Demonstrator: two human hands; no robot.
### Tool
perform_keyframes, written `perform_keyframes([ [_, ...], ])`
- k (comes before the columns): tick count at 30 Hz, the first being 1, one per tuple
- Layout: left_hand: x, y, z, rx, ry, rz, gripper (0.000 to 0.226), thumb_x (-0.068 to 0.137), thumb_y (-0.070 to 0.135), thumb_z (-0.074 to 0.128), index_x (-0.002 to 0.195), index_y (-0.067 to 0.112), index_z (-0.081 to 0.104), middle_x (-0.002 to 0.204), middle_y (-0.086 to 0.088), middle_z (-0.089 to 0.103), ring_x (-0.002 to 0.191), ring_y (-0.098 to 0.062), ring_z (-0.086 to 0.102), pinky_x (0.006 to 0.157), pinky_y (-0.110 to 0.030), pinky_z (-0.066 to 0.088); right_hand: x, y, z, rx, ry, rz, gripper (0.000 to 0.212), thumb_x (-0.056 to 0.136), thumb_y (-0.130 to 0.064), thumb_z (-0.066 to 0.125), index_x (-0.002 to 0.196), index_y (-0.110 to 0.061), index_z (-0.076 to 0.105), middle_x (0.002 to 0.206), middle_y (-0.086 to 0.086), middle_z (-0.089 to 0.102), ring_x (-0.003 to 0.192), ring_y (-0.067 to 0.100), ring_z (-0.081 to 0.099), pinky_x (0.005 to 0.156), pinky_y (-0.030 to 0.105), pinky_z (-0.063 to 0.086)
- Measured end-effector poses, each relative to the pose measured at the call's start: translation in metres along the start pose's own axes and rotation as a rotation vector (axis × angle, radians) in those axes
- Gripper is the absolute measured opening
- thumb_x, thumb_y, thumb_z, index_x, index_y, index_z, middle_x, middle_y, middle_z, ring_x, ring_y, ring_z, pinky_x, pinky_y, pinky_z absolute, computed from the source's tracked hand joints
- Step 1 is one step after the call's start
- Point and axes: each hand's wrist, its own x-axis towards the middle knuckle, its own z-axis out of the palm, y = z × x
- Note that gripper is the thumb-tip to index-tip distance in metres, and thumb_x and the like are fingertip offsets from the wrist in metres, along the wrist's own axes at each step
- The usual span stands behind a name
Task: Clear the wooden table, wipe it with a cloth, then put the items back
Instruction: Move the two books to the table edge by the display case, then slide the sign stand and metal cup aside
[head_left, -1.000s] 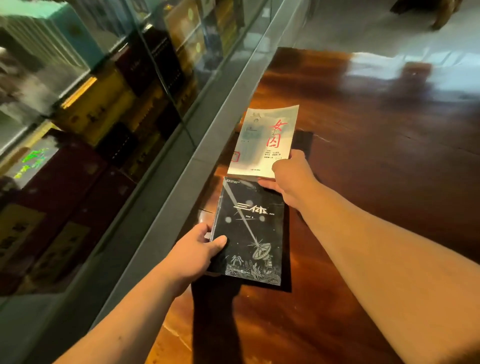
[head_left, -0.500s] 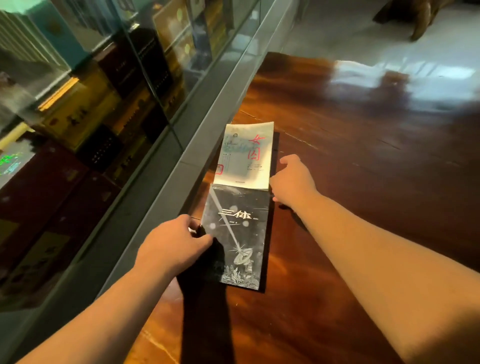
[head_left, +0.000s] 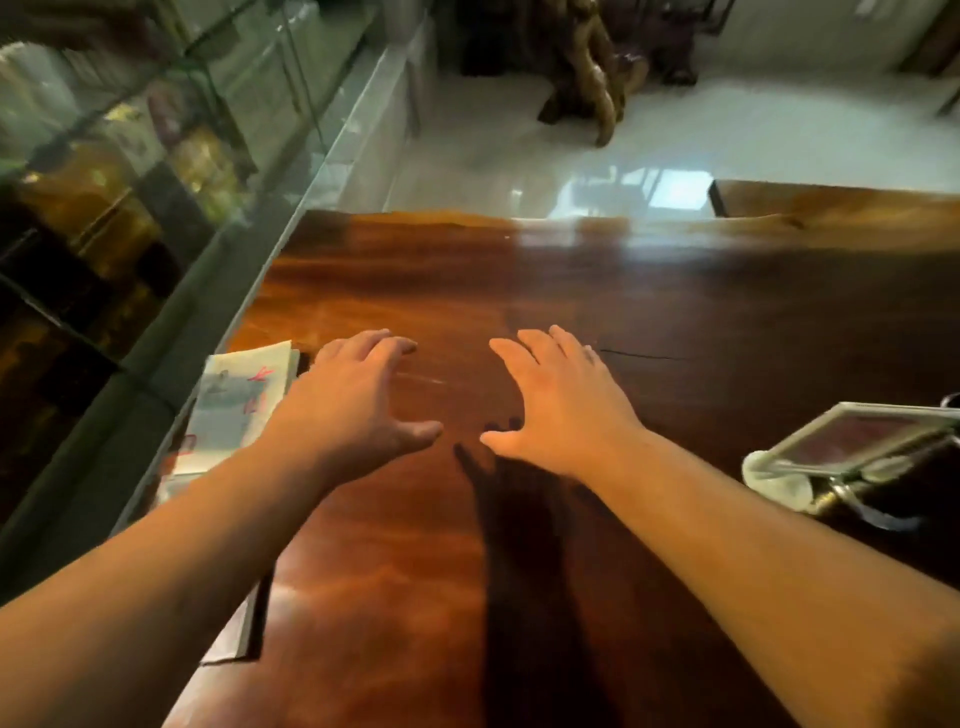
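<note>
The glossy dark wooden table (head_left: 649, 312) fills the middle of the head view. A pale book with red characters (head_left: 236, 405) lies at its left edge beside the glass cabinet. Under my left forearm a corner of the black book (head_left: 248, 631) shows; the rest is hidden. My left hand (head_left: 358, 400) hovers over the wood just right of the pale book, fingers spread, holding nothing. My right hand (head_left: 556, 405) is beside it, also spread and empty.
A glass display cabinet (head_left: 156, 171) runs along the table's left side. A clear-framed item on a metal stand (head_left: 852, 447) sits at the right, next to a small white object (head_left: 779, 483). Beyond the far edge are white floor tiles and a carved wooden root (head_left: 592, 67).
Both hands have let go of the two books and moved right over the bare wood, fingers spread. The view has swung up and right, bringing the far edge and the framed item into sight.
</note>
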Motion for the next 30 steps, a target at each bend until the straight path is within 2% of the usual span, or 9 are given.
perform_keyframes([
  [4, 0.036, 0.117, -0.005, 0.004, 0.031, 0.122, 0.101, 0.067, 0.079, 0.074, 0.152, 0.038, 0.036, 0.164, 0.005, 0.033, 0.146, -0.023, 0.030, 0.117, -0.045, 0.033, -0.041, 0.093, -0.051, -0.032, 0.072, 0.101, 0.107, 0.074, -0.078, 0.067, 0.160, -0.033, 0.021, 0.165, 0.005, 0.030, 0.154, 0.037, 0.018, 0.120, 0.063, 0.026],
  [12, 0.076, 0.308, 0.020, -0.060, -0.028, 0.362, 0.103, 0.061, 0.084, 0.071, 0.150, 0.049, 0.032, 0.166, 0.009, 0.026, 0.148, -0.021, 0.024, 0.116, -0.051, 0.037, -0.139, 0.250, -0.099, -0.095, 0.093, 0.319, 0.103, 0.076, -0.076, 0.069, 0.158, -0.035, 0.022, 0.164, 0.004, 0.032, 0.154, 0.036, 0.019, 0.120, 0.063, 0.026],
  [15, 0.084, 0.359, 0.042, -0.050, -0.058, 0.421, 0.100, 0.059, 0.087, 0.066, 0.147, 0.053, 0.032, 0.165, 0.010, 0.028, 0.146, -0.023, 0.030, 0.111, -0.052, 0.042, -0.173, 0.295, -0.100, -0.100, 0.076, 0.392, 0.106, 0.074, -0.078, 0.070, 0.158, -0.034, 0.025, 0.162, 0.003, 0.035, 0.153, 0.035, 0.022, 0.118, 0.064, 0.028],
  [18, 0.091, 0.393, 0.067, 0.009, -0.081, 0.455, 0.092, 0.063, 0.081, 0.071, 0.143, 0.057, 0.031, 0.161, 0.012, 0.036, 0.138, -0.022, 0.043, 0.100, -0.046, 0.049, -0.199, 0.329, -0.094, -0.086, 0.053, 0.468, 0.103, 0.073, -0.078, 0.072, 0.156, -0.033, 0.031, 0.159, 0.000, 0.042, 0.150, 0.033, 0.030, 0.115, 0.063, 0.035],
  [22, 0.096, 0.417, 0.094, 0.072, -0.073, 0.471, 0.067, 0.076, 0.064, 0.072, 0.136, 0.054, 0.044, 0.144, 0.014, 0.055, 0.113, -0.020, 0.063, 0.082, -0.041, 0.057, -0.219, 0.352, -0.077, -0.066, -0.016, 0.513, 0.079, 0.075, -0.071, 0.075, 0.141, -0.032, 0.052, 0.134, -0.004, 0.060, 0.125, 0.024, 0.051, 0.096, 0.051, 0.053],
  [25, 0.097, 0.426, 0.104, 0.071, -0.076, 0.471, 0.040, 0.087, 0.048, 0.068, 0.125, 0.052, 0.056, 0.128, 0.014, 0.064, 0.100, -0.019, 0.065, 0.075, -0.041, 0.059, -0.226, 0.361, -0.063, -0.054, -0.049, 0.504, 0.054, 0.082, -0.060, 0.075, 0.126, -0.031, 0.063, 0.116, -0.006, 0.064, 0.108, 0.021, 0.056, 0.080, 0.042, 0.056],
  [27, 0.097, 0.427, 0.109, 0.054, -0.075, 0.473, 0.032, 0.091, 0.037, 0.063, 0.120, 0.050, 0.060, 0.117, 0.013, 0.066, 0.093, -0.019, 0.064, 0.070, -0.041, 0.060, -0.228, 0.364, -0.056, -0.057, -0.060, 0.494, 0.039, 0.089, -0.050, 0.074, 0.120, -0.029, 0.067, 0.110, -0.006, 0.065, 0.103, 0.021, 0.057, 0.078, 0.041, 0.058],
  [30, 0.096, 0.423, 0.114, 0.043, -0.040, 0.488, 0.034, 0.090, 0.030, 0.063, 0.119, 0.046, 0.061, 0.108, 0.010, 0.068, 0.087, -0.020, 0.064, 0.065, -0.042, 0.059, -0.226, 0.363, -0.050, -0.058, -0.073, 0.480, 0.018, 0.096, -0.038, 0.067, 0.111, -0.029, 0.068, 0.105, -0.005, 0.064, 0.099, 0.020, 0.057, 0.077, 0.041, 0.058],
])
